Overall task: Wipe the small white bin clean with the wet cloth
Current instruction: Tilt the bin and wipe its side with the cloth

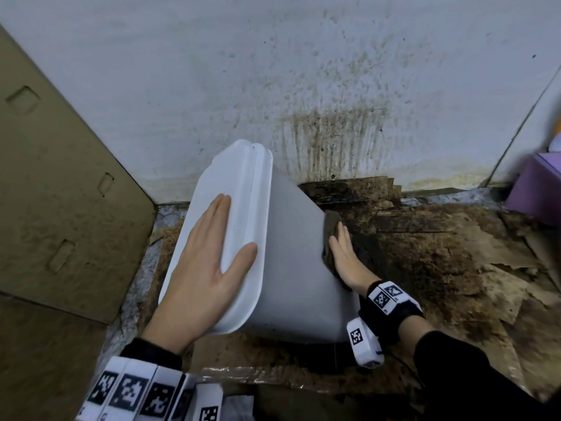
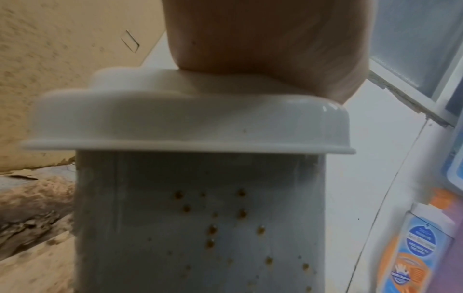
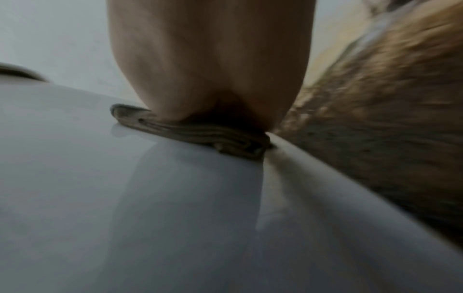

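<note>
Pressing my flat right hand [image 1: 343,259] on the brown cloth [image 1: 331,232] at the tilted bin's [image 1: 291,268] three o'clock side, my open left hand [image 1: 206,262] steadies its lid [image 1: 243,189].

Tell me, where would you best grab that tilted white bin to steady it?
Probably by its lid end, from the left. The small white bin leans away from the stained wall, and its lid flares into an overhanging lip that fingers can hook. The left hand only lies flat there now, while the right hand presses the wet cloth on the far side.
</note>
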`<state>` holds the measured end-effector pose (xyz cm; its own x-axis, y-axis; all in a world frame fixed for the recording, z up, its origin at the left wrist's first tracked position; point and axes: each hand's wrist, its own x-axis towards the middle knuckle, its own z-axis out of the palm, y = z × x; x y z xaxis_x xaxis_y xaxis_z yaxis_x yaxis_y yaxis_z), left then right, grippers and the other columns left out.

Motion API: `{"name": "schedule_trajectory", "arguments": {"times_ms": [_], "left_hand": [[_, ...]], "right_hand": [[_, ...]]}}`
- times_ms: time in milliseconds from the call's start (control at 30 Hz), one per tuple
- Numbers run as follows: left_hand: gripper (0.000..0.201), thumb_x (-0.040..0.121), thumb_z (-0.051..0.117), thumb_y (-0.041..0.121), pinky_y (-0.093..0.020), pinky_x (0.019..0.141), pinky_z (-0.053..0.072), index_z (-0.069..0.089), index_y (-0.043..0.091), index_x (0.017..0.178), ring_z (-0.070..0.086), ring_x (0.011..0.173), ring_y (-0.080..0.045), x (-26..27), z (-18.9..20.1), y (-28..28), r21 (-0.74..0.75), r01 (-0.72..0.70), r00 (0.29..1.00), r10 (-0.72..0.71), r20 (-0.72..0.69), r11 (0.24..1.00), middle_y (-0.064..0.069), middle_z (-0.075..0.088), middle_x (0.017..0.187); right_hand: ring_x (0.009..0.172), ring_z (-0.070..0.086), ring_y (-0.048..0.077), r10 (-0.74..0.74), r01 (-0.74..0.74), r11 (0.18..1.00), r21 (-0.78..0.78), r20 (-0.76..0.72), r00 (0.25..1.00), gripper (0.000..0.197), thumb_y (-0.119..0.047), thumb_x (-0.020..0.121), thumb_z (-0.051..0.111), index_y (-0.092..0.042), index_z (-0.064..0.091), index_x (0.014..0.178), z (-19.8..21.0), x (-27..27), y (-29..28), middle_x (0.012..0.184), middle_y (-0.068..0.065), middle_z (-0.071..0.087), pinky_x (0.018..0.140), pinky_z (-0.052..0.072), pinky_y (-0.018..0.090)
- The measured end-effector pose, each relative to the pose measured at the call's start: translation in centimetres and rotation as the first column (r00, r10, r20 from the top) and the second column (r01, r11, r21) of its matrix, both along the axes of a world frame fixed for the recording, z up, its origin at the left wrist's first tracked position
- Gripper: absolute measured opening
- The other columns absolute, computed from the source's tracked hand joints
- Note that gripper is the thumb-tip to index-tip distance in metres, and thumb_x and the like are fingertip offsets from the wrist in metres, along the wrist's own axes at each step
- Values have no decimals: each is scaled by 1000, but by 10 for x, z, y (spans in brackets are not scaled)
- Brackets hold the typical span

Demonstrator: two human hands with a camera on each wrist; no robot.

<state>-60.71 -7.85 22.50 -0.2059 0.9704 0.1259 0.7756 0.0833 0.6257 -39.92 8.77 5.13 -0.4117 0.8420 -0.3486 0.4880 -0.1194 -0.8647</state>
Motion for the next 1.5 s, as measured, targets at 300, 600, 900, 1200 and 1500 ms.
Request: {"name": "schedule_trajectory", "arguments": {"times_ms": [300, 600, 900, 1200, 1500], "left_hand": [[85, 89, 34, 70, -21, 123, 5, 10, 33, 163, 3, 152, 10, 5, 1, 3, 6, 10, 999, -10, -34, 1000, 23, 8, 168], [83, 91, 36, 66, -11, 119, 1, 10, 33, 163, 1, 151, 10, 13, 3, 5, 19, 34, 997, -32, -69, 999, 22, 6, 168], [85, 89, 35, 69, -14, 120, 3, 10, 33, 162, 2, 151, 11, 7, 3, 3, 15, 22, 999, -21, -46, 1000, 22, 7, 168], [82, 93, 36, 65, -4, 115, -2, 9, 31, 163, 1, 152, 9, 7, 3, 3, 16, 13, 997, -11, -70, 1000, 21, 6, 169], [80, 95, 38, 62, -9, 116, -2, 6, 34, 163, -2, 152, 9, 8, 3, 6, 11, 16, 997, -15, -69, 1000, 23, 2, 169]], "right_hand": [[159, -16, 16, -138, 136, 987, -86, -19, 990, 60, -35, 113, 20, -22, -7, 164, -16, 1, 2, 173, -1, -14, 128, -9, 39], [155, -23, 10, 125, -77, 979, 190, -251, 960, 60, -27, 114, 23, -23, -14, 162, 106, -66, -2, 170, -7, -22, 126, -11, 34], [159, -16, 11, 58, -37, 987, 156, -133, 989, 60, -27, 114, 24, -22, -9, 163, 40, -31, 8, 172, -5, -16, 129, -8, 34], [159, -14, 14, -160, 157, 985, -74, -48, 986, 58, -33, 113, 21, -24, -5, 165, -15, 2, -8, 173, -5, -10, 129, -8, 39], [156, -26, 13, 33, -8, 995, 97, -262, 965, 61, -30, 114, 25, -26, -12, 162, 96, -60, -19, 170, -5, -24, 128, -11, 41]]}}
